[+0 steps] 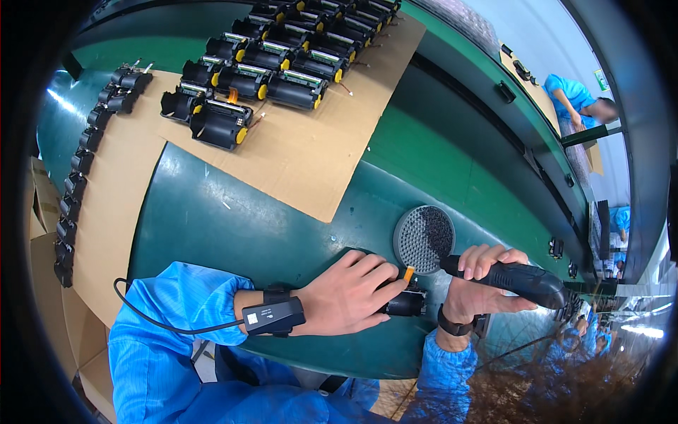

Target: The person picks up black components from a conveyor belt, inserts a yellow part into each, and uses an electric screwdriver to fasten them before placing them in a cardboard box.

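My left hand (353,293) lies over a black plastic housing (406,304) on the green bench, its fingers closed on it and hiding much of it. An orange ribbon strip (409,274) sticks up from the housing beside the fingertips. In my right hand (472,297) is a black electric screwdriver (533,285), lying nearly level with its narrow end toward the left. That end is near the rim of a round grey dish (407,244) holding many tiny dark pieces, likely screws. The screwdriver's tip is not clear to see.
Rows of black housings with yellow round parts (296,90) cover a cardboard sheet (304,173) at the back. More black parts (74,185) line another cardboard sheet (113,184) on the left. A dark rail (466,99) runs along the far side. People in blue work at far right.
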Demonstrator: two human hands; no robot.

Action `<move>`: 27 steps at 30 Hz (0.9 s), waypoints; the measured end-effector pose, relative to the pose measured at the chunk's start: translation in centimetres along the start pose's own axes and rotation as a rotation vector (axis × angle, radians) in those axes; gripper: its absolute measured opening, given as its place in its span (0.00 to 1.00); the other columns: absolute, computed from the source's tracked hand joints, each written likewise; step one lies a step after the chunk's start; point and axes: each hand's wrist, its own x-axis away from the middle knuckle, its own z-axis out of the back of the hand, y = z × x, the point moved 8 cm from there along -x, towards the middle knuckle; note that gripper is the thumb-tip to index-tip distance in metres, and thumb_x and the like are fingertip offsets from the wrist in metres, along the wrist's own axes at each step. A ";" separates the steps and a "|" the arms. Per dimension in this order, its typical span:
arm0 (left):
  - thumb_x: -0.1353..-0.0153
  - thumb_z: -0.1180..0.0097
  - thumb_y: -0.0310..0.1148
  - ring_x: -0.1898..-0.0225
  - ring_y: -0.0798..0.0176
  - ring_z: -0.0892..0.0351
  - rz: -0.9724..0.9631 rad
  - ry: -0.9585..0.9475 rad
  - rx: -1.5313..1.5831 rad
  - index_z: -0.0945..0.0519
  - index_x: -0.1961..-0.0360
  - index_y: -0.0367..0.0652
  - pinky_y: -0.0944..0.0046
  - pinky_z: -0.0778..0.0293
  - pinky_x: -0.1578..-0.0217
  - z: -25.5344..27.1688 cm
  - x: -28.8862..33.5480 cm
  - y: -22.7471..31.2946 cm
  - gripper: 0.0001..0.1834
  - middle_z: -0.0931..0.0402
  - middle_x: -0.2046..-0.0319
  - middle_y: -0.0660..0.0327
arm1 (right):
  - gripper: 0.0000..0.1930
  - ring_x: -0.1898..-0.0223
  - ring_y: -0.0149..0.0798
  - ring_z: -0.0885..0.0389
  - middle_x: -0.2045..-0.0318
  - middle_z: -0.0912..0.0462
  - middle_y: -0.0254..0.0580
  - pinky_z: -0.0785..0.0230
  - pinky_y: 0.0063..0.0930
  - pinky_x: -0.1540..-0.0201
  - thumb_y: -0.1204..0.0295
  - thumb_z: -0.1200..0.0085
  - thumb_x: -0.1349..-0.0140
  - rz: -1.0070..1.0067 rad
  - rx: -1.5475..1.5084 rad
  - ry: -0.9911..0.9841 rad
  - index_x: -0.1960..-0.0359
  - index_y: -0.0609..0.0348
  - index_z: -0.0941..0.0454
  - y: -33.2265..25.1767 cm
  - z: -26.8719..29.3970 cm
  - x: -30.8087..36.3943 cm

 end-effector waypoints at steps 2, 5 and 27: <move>0.40 0.31 0.46 0.41 0.53 0.29 0.001 -0.002 0.001 0.25 0.37 0.40 0.51 0.32 0.42 0.0 0.0 0.0 0.34 0.29 0.46 0.56 | 0.48 0.85 0.34 0.33 0.83 0.33 0.35 0.35 0.28 0.82 0.17 0.73 0.39 -0.003 0.000 -0.001 0.58 0.56 0.34 0.1 -0.1 0.0; 0.41 0.31 0.47 0.43 0.54 0.29 0.013 0.004 -0.009 0.24 0.37 0.42 0.51 0.32 0.42 0.2 0.0 -0.1 0.34 0.27 0.46 0.58 | 0.48 0.85 0.34 0.32 0.83 0.32 0.35 0.35 0.28 0.82 0.16 0.72 0.40 -0.013 -0.002 -0.027 0.59 0.56 0.34 0.4 0.1 0.0; 0.44 0.28 0.47 0.38 0.53 0.32 0.092 -0.001 0.129 0.23 0.37 0.43 0.50 0.36 0.37 0.0 0.1 -1.2 0.36 0.29 0.45 0.59 | 0.35 0.85 0.35 0.29 0.82 0.28 0.38 0.30 0.30 0.84 0.30 0.51 0.33 -0.137 -0.232 -0.288 0.61 0.53 0.36 -2.1 -5.7 3.9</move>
